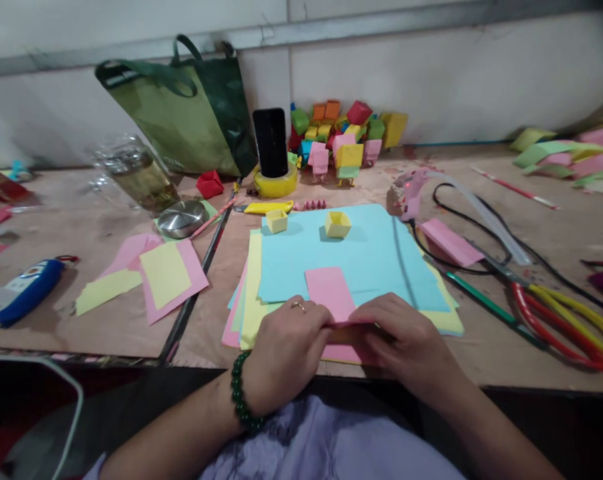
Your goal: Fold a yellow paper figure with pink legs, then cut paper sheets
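Observation:
A small pink sheet of paper (330, 291) lies on a stack of blue, yellow and pink sheets (376, 257) near the table's front edge. My left hand (286, 350) and my right hand (406, 340) both pinch the near edge of the pink sheet, fingers pressed together on its fold. The left wrist wears a green bead bracelet and a finger carries a ring. Two small yellow folded paper boxes (337, 224) stand at the far side of the blue sheet.
Red and yellow scissors (564, 313), a green pen (486, 303), a pink glue gun (411, 190) with black cable lie right. Behind: a phone (270, 141) in a yellow tape roll, coloured paper boxes (348, 133), a green bag (181, 107). Left: a jar (138, 175), loose sheets (164, 275).

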Action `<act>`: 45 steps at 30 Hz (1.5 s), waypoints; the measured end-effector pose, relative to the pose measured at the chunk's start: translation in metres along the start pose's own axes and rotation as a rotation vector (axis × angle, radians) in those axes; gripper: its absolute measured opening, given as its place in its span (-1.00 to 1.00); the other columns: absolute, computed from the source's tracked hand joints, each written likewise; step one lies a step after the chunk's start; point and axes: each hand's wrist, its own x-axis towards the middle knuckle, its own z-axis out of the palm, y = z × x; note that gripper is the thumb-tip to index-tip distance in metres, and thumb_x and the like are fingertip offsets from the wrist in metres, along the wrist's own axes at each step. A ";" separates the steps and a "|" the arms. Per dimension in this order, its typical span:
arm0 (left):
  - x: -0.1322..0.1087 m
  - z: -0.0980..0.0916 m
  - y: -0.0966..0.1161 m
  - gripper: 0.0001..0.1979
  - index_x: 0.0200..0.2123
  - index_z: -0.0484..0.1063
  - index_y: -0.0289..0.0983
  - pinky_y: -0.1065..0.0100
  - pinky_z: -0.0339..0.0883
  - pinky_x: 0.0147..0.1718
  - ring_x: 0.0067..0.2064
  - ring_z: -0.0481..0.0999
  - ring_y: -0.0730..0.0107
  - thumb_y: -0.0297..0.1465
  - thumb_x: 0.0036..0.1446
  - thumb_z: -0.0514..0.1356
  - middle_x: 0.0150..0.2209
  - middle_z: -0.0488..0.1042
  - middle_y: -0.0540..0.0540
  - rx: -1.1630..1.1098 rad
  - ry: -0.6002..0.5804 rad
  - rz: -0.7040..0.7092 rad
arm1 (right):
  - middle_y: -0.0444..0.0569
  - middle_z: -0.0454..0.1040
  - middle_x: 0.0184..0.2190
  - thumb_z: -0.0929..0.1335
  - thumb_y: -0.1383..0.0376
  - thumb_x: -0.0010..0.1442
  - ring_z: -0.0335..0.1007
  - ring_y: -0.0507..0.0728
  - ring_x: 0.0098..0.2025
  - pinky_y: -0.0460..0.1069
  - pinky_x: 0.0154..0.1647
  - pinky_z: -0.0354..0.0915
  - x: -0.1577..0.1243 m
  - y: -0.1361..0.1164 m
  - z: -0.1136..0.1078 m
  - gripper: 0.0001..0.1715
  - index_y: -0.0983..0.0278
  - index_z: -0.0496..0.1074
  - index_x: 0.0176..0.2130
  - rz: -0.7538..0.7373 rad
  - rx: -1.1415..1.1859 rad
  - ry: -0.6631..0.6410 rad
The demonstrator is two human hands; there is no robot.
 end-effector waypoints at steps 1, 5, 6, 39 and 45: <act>-0.001 0.000 0.001 -0.88 -0.37 0.37 -0.26 0.32 0.28 -0.32 -0.30 0.39 0.32 -0.52 0.18 0.07 -0.41 0.45 -0.04 -0.007 0.048 0.041 | -0.08 0.52 -0.39 0.26 0.56 0.06 0.41 0.11 -0.30 0.01 -0.31 0.36 -0.001 0.000 0.000 -0.69 0.21 0.43 -0.29 -0.028 0.017 -0.001; -0.010 0.002 0.004 -0.85 -0.34 0.35 -0.27 0.31 0.31 -0.27 -0.28 0.39 0.33 -0.59 0.14 0.05 -0.38 0.44 -0.06 -0.077 0.087 0.100 | -0.07 0.52 -0.30 0.20 0.66 -0.13 0.40 0.12 -0.23 0.01 -0.25 0.37 -0.005 -0.001 0.001 -0.45 0.21 0.40 -0.21 -0.070 0.098 -0.017; -0.012 0.003 0.004 -0.86 -0.33 0.35 -0.27 0.32 0.32 -0.28 -0.28 0.40 0.34 -0.59 0.14 0.05 -0.37 0.44 -0.06 -0.098 0.045 0.082 | -0.06 0.52 -0.27 0.21 0.66 -0.12 0.40 0.12 -0.21 0.02 -0.24 0.37 -0.005 -0.001 0.002 -0.44 0.22 0.39 -0.18 -0.090 0.117 -0.034; -0.017 -0.002 0.000 -0.81 -0.47 0.34 -0.29 0.36 0.34 -0.33 -0.28 0.43 0.38 -0.45 0.19 0.06 -0.27 0.41 -0.09 -0.056 -0.065 -0.176 | -0.06 0.48 -0.42 0.26 0.23 0.29 0.40 0.07 -0.37 -0.05 -0.36 0.33 0.011 -0.005 -0.004 -0.75 0.22 0.47 -0.36 0.164 0.111 -0.175; -0.009 -0.002 0.001 -0.78 -0.40 0.38 -0.28 0.30 0.36 -0.30 -0.28 0.44 0.36 -0.39 0.25 0.01 -0.22 0.40 -0.09 0.058 -0.098 -0.195 | -0.09 0.37 -0.50 0.27 0.21 0.27 0.32 0.04 -0.46 -0.07 -0.49 0.23 0.010 -0.009 0.005 -0.70 0.23 0.34 -0.48 0.198 -0.048 -0.042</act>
